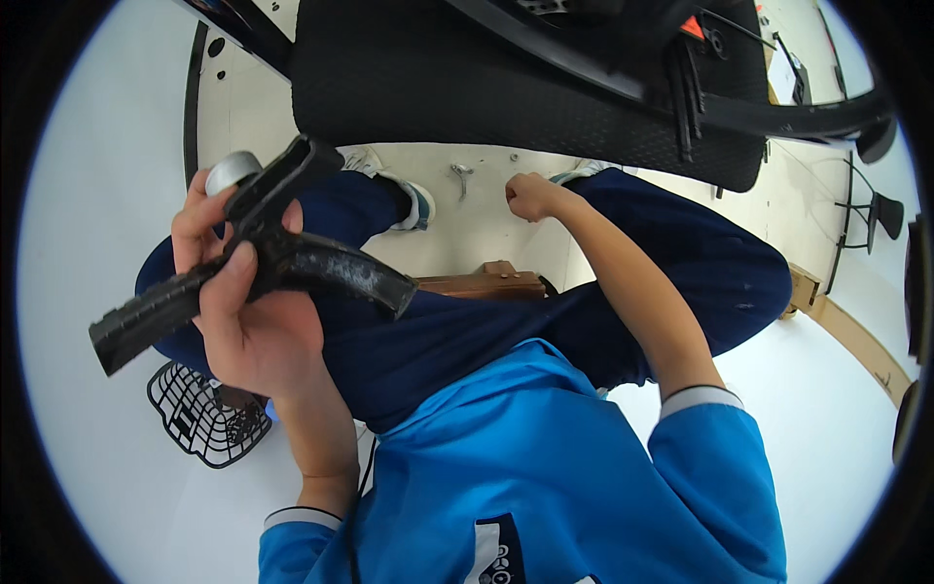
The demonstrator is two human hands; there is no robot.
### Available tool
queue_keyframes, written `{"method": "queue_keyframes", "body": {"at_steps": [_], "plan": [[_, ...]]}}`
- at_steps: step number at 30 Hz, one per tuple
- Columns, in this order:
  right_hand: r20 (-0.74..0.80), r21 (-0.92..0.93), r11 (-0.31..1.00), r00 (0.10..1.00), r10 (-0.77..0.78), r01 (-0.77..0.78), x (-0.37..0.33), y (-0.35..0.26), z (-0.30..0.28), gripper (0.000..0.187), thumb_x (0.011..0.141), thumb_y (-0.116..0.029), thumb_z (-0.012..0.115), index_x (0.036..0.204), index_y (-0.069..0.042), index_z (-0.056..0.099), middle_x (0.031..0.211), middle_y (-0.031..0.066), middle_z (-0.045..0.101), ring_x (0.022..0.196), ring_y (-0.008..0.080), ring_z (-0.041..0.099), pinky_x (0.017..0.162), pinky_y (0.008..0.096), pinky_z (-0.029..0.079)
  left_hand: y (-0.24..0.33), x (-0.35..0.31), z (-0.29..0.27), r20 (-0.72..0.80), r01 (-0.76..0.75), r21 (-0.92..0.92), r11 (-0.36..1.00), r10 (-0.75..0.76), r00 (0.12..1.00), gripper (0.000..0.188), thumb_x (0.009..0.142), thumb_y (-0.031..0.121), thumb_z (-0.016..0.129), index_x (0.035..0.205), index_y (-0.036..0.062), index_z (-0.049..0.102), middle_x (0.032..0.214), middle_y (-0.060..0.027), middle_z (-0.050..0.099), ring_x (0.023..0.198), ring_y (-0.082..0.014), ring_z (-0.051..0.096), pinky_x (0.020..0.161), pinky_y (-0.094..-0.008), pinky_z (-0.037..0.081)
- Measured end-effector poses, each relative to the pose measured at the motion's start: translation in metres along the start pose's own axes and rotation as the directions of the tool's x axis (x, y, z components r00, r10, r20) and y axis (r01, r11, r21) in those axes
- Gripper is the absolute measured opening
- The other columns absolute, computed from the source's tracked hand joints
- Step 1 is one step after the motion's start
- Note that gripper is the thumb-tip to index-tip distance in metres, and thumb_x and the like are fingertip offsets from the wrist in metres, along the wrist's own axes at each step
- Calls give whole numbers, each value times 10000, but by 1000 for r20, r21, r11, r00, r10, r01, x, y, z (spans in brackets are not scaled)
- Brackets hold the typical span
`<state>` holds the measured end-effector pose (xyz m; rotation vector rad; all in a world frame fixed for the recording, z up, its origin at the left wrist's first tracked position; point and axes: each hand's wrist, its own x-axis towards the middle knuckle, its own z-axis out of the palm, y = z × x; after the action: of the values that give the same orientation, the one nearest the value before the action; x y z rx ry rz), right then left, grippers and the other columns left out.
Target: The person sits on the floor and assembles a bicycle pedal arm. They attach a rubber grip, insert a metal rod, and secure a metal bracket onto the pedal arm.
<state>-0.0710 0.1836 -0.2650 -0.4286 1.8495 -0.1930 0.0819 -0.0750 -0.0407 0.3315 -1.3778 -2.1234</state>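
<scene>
My left hand (248,302) is raised at the left, its fingers wrapped round a black Y-shaped three-armed part (336,268) with scuffed, whitish wear on one arm. A round silver cap-like piece (233,172) shows at the fingertips, beside the part's upper arm; whether it is joined to the part I cannot tell. Over by my right knee, my right hand (533,198) is curled closed above the pale floor. Whatever its fingers may hold is hidden. A small silver metal piece (461,179) lies on the floor to its left, between my shoes.
In front spreads a black textured mat (409,107), with a curved black frame (574,63) above it. A brown wooden object (486,283) sits between my legs. A black wire basket (209,414) stands at the left. A dark chair (883,214) is far right.
</scene>
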Motion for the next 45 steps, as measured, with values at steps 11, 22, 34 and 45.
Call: {"method": "queue_keyframes", "body": {"at_steps": [11,22,34,45], "plan": [[-779,-12,1000,627,-21,18,148,-7,113,577,899,-525,523,1261,-85,612,1371,190,522,1267,339,493,1046,423,392,-2,-2,-31,-171,155,21,988,-149,974,417,789,155,520,1167,-21,533,1307,-283,453,1086,-329,632,1012,-445,442],[-55,507,845,985,-165,170,92,-44,32,266,903,-234,552,940,-21,706,860,104,712,563,165,577,511,312,453,-11,-10,-4,-196,169,27,985,-161,967,496,819,42,528,1295,3,393,1305,-229,423,1080,-284,566,904,-413,497],[-212,23,675,663,-718,738,-206,-99,-66,333,966,-300,523,913,23,580,702,185,609,663,340,596,648,413,459,8,3,36,288,93,-124,988,-54,956,557,940,198,500,1408,28,251,1329,-337,459,899,-229,624,764,-330,540],[-479,151,605,593,-647,782,-281,-71,-144,473,894,-423,638,921,43,565,651,202,595,605,359,620,554,392,464,-5,68,142,519,223,384,896,-409,750,216,937,74,547,1108,-19,453,990,-198,658,853,-153,660,750,-266,541]]}}
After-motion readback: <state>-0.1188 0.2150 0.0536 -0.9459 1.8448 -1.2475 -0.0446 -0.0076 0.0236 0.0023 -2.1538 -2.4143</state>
